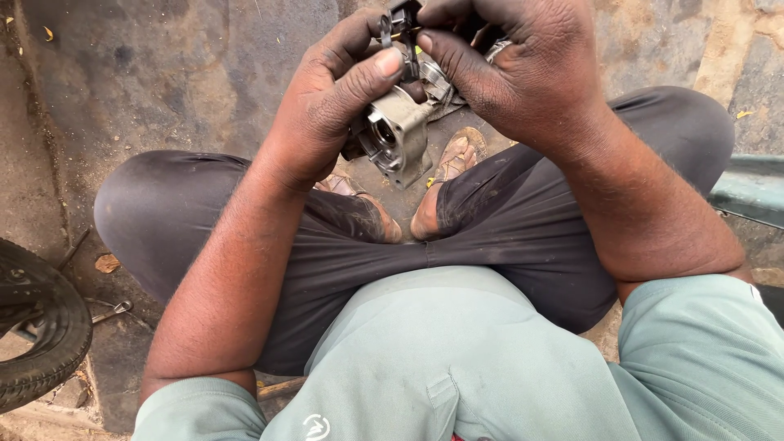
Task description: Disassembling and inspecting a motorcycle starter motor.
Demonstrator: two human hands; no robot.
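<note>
both hands hold a grey metal housing [398, 135] up over the lap. the left hand [331, 90] grips its side, thumb across the top; the right hand [514, 65] pinches a small dark part [400, 18] on its upper end. a tyre [41, 335] and a spanner [114, 310] lie at the ground's left edge.

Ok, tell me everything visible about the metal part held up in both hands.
The metal part is a grey cast housing, dull and grimy, with a round bore on its near face and a flat flange edge below. It is held in the air above the person's sandalled feet, tilted. The left hand grips its side, thumb across the top; the right hand pinches small dark pieces at its upper end, partly hiding it.
</note>
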